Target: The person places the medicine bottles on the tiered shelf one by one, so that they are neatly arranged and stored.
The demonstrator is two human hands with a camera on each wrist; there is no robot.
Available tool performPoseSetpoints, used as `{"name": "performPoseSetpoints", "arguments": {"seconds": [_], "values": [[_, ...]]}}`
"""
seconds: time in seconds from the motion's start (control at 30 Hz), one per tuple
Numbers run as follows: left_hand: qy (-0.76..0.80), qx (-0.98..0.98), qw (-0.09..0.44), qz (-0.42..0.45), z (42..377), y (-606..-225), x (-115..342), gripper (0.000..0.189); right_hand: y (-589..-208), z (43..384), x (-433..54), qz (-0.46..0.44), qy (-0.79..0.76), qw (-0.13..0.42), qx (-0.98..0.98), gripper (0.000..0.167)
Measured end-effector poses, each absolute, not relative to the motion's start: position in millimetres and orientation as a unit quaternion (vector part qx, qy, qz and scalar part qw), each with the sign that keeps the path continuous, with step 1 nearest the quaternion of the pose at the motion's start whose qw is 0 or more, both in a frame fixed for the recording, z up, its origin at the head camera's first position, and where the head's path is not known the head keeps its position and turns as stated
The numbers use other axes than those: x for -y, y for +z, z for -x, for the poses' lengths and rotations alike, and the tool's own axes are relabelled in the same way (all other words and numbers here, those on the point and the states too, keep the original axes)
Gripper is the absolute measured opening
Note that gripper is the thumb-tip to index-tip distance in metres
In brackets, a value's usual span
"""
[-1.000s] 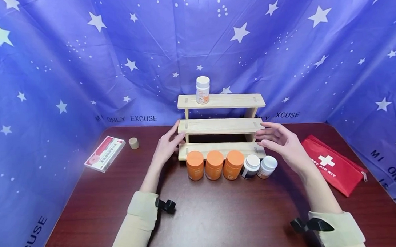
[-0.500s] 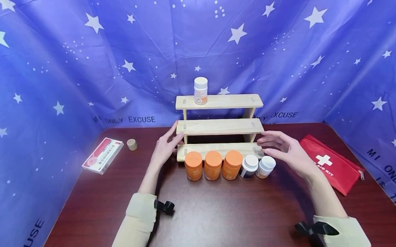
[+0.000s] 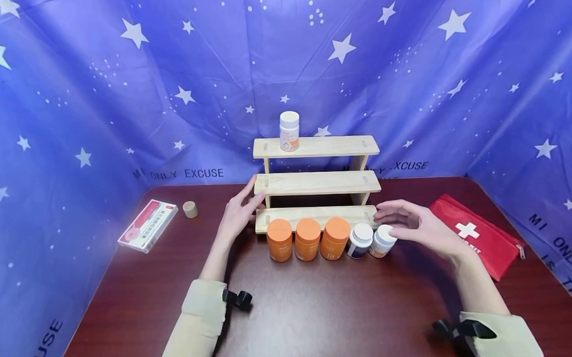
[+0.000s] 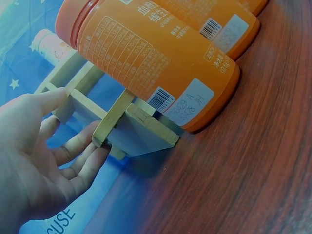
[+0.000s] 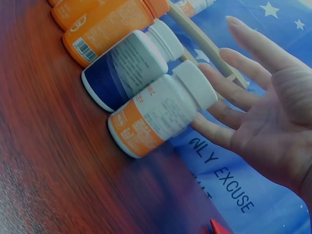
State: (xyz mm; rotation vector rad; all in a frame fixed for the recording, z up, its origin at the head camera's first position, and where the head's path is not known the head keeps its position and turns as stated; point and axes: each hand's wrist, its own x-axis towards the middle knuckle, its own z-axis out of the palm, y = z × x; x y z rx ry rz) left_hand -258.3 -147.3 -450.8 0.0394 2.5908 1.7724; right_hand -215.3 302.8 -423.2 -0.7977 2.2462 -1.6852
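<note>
right hand (image 3: 427,227) comes lower, spread wide, beside rightmost bottle (image 3: 381,243), left hand (image 3: 235,216) holds wooden rack (image 3: 316,182) near desk (image 3: 314,319) back edge

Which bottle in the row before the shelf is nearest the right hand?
The white-capped bottle labelled orange and white, by the right hand at the row's right end. Its neighbour is dark blue and white; the other three are orange.

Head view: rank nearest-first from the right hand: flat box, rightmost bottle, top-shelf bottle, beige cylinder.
1. Rightmost bottle, beside the right hand
2. Top-shelf bottle, back and left
3. Beige cylinder, far left
4. Flat box, farthest left
</note>
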Motion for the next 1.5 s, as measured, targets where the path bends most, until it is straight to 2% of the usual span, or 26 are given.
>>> {"name": "performPoseSetpoints", "arguments": {"seconds": [0.53,0.73,1.23,1.5], "values": [[0.58,-0.814,0.004,-0.021,263.0,-445.9,144.2,0.064,-423.5,215.6,-318.3,0.244,-0.544,0.175,-0.784,0.059],[0.566,-0.825,0.001,-0.019,262.5,-448.3,145.3,0.064,-431.6,217.5,-321.6,0.258,-0.539,0.193,-0.778,0.058],[0.572,-0.82,0.004,-0.016,261.3,-447.8,146.3,0.064,-438.0,221.2,-319.4,0.285,-0.515,0.179,-0.789,0.055],[0.571,-0.821,0.007,-0.012,260.0,-449.2,146.7,0.062,-440.3,220.0,-316.9,0.252,-0.482,0.152,-0.826,0.049]]}}
